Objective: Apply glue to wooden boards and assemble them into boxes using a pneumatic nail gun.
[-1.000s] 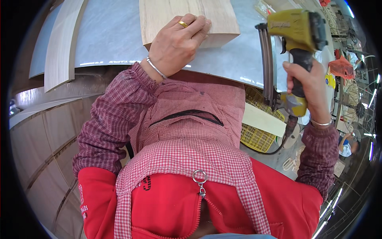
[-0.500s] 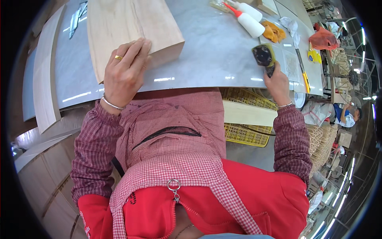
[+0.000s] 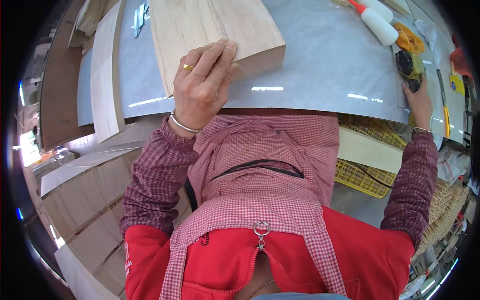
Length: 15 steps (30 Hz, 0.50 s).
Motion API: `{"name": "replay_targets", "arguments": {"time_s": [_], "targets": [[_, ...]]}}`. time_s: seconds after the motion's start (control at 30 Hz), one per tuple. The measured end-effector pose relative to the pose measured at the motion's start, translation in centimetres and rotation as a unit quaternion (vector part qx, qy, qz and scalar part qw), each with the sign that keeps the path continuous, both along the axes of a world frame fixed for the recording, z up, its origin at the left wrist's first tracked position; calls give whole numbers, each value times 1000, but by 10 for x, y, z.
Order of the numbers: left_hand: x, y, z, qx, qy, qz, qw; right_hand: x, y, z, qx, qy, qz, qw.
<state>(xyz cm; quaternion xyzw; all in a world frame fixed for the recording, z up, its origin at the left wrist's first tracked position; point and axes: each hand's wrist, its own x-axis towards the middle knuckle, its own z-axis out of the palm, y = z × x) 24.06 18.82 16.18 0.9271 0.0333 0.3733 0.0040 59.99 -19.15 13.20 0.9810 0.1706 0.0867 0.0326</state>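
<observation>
A pale wooden box [image 3: 215,30] rests near the table's front edge, its grained top and one side face showing. My left hand [image 3: 202,82] grips its near edge, fingers bent over the top and thumb at the side. At the right of the table, my right hand [image 3: 420,97] is closed round the handle of a black and yellow-green air nail gun [image 3: 410,65]. The hand partly hides the tool, and its nose is out of sight. Just beyond it lies an orange cloth [image 3: 409,37].
White glue bottles [image 3: 378,26], one red-tipped, lie at the far right. A yellow-handled knife [image 3: 444,105] is right of my hand. Metal strips [image 3: 139,21] and a long board [image 3: 106,75] lie to the left. Below the table sits a yellow crate [image 3: 362,179]; wooden panels [image 3: 75,212] stand lower left.
The whole view has swung left, so the scene sits farther right. My right hand has shifted slightly right with the nail gun and turned it. My left hand keeps its place on the box.
</observation>
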Motion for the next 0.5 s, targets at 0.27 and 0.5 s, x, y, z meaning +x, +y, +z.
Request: {"name": "replay_targets", "arguments": {"time_s": [0.27,0.5], "targets": [[-3,2,3,5,15,-2,1000,-88,105,51,331,87,287,895],[0,1,4,-5,20,-6,1000,-166,224,23,509,394,458,614]]}}
